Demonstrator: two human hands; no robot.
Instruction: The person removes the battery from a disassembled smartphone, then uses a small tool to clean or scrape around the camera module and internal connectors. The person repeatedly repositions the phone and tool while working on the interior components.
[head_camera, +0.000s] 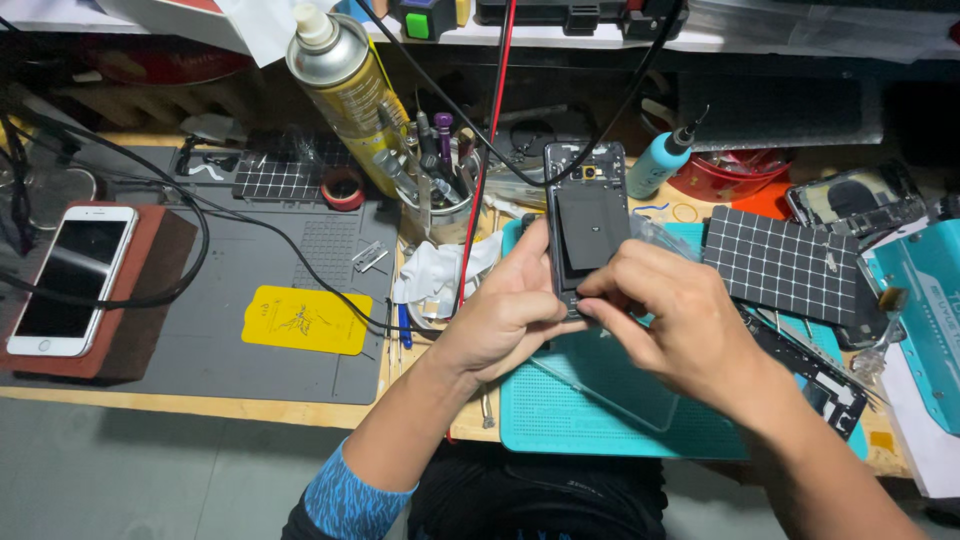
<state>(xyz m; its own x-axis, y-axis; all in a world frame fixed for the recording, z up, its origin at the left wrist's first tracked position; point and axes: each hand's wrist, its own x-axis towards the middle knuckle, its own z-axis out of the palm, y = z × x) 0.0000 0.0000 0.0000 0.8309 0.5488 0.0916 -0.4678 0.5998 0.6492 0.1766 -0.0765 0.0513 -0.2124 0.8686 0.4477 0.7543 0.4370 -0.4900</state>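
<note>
An opened dark smartphone, back cover off with its black battery showing, is held upright over a teal work mat. My left hand grips its left edge and lower part. At the phone's bottom end, my right hand has its fingertips pinched; what they pinch is hidden. A clear glass panel lies on the teal mat under my hands.
A white phone rests on a brown block at left, on a grey mat with a yellow card. A spray can, tool cup, red and black cables, a teal bottle, grid pads and phone parts crowd the bench.
</note>
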